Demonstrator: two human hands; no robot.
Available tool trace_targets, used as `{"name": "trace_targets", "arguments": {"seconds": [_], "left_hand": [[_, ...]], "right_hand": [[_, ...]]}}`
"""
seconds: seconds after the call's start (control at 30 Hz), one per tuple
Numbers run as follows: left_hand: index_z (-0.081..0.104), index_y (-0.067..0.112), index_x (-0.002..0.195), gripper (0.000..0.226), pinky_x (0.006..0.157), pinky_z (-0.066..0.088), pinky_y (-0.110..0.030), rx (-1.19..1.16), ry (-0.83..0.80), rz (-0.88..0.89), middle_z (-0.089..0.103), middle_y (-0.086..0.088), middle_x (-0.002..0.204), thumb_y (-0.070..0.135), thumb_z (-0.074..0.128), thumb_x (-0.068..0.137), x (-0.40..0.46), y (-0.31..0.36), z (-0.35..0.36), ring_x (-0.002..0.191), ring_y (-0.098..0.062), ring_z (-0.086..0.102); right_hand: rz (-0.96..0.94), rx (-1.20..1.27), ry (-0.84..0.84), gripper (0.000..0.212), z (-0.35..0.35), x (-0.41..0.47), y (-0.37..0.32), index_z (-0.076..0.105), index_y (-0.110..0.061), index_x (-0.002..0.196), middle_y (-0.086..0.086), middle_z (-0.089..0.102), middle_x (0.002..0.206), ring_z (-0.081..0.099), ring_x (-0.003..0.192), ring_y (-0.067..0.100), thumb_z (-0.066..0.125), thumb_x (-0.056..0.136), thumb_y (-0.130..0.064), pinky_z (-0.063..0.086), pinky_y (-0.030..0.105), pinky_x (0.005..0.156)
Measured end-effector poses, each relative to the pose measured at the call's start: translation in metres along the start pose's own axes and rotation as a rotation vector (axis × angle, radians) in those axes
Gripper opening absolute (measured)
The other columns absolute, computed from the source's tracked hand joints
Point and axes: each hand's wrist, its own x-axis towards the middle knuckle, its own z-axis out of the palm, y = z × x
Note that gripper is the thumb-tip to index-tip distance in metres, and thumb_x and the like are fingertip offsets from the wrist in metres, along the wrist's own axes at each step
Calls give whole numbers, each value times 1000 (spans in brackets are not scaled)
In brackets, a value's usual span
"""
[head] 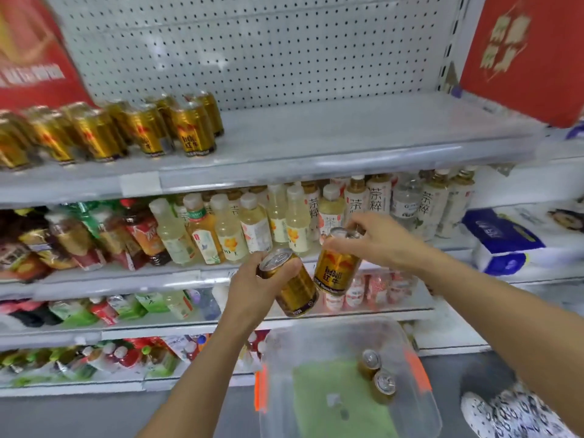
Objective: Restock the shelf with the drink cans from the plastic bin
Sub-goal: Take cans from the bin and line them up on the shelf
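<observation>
White pegboard backs a grey metal shelf [347,134] in a shop aisle, its right part bare and its left part lined with rows of gold drink cans [126,131]. Red boxes [524,58] stand at both upper corners. Lower tiers hold pale bottled teas [284,216], snack packets and small cartons, with packs of tissue [512,241] to the right. Below, a clear plastic bin [347,415] with orange handles sits near the shelving's foot; two cans in the bin [377,371] stand upright, touching each other, near its right wall. The left hand [252,289] wraps its fingers around the upper body of a tilted gold can [290,282], thumb across the rim. The right hand [379,241] pinches the top of a second gold can [338,267] from above, fingertips curled over the lid. Both held cans hang just above the bin, nearly touching, well below the top shelf.
</observation>
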Motion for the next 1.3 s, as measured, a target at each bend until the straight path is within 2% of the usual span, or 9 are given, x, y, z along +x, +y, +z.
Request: {"name": "trace_targets", "arguments": {"seconds": [0.13,0.23,0.33,0.43,0.63,0.8,0.93,1.17,1.3], "left_hand": [[66,28,96,64,79,58,-41,9,48,57,70,3,91,80,65,60,21,23,-32,86,-16,68],[66,28,97,69,79,56,-39,41,88,88,69,5,91,86,58,59,40,40,-56,86,-16,66],[64,26,89,66,77,56,-42,44,141,110,68,5,85,84,59,59,62,58,-77,82,-17,66],[61,22,88,68,73,56,-45,4,174,122,67,-1,84,82,63,55,86,75,-95,77,-20,65],[56,22,97,72,77,60,-47,-26,165,110,68,-1,95,80,67,55,126,100,-123,87,-17,68],[55,23,98,72,74,61,-45,-37,133,117,67,1,98,80,61,54,150,108,-141,89,-16,68],[56,22,102,67,69,62,-40,-51,101,103,67,2,100,76,61,61,164,107,-149,89,-16,69],[57,22,103,68,70,62,-40,-82,96,90,68,0,99,76,62,61,173,102,-156,87,-17,70],[57,21,104,75,73,61,-44,-94,99,74,68,-1,102,79,60,57,175,103,-157,90,-20,70]], "right_hand": [[-45,-24,48,54,-25,20,-44,60,-21,87,-3,62,86,59,78,15,61,71,-72,52,36,71],[-81,-42,92,58,-44,43,-75,62,-20,89,-3,62,86,59,77,14,60,69,-74,50,32,66],[-112,-68,153,59,-66,70,-107,64,-20,94,-5,61,89,58,76,11,59,70,-73,49,28,60],[-141,3,195,52,-87,99,-136,65,-16,93,0,64,84,60,64,14,61,77,-65,47,25,50],[-150,-97,239,59,-97,175,-177,63,-11,101,4,64,91,66,69,21,58,80,-66,55,30,60],[-102,-243,235,61,-80,236,-190,52,-12,111,7,61,100,63,79,22,61,79,-64,56,39,72],[-96,-364,198,58,-69,271,-188,50,-14,112,8,57,105,54,93,25,62,79,-60,46,34,69],[-102,-411,170,61,-59,303,-181,52,-13,119,9,59,112,55,97,26,62,80,-59,49,37,78],[-117,-414,184,56,-54,308,-176,56,-13,115,8,60,109,55,92,24,60,82,-58,45,33,70]]}}
